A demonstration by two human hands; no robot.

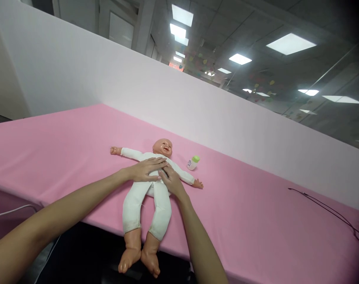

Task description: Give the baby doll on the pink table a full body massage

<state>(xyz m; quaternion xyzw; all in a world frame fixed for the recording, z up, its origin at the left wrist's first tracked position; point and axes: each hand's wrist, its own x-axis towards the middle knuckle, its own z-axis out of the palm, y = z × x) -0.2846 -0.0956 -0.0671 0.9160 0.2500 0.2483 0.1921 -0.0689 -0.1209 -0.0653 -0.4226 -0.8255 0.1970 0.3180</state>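
Note:
A baby doll with a white cloth body lies on its back on a pink-covered table, its feet past the front edge. Both its arms are spread out and its head points toward the wall. My left hand lies flat on the doll's chest, fingers stretched out. Beside it, my right hand rests on the chest too, its fingers extended and its fingertips meeting my left hand. A small bottle with a green cap is on the cloth, to the right of the doll's head.
Behind the table runs a white partition wall. A thin black cable lies on the cloth at the far right. A white cable hangs by the table's front edge at the left.

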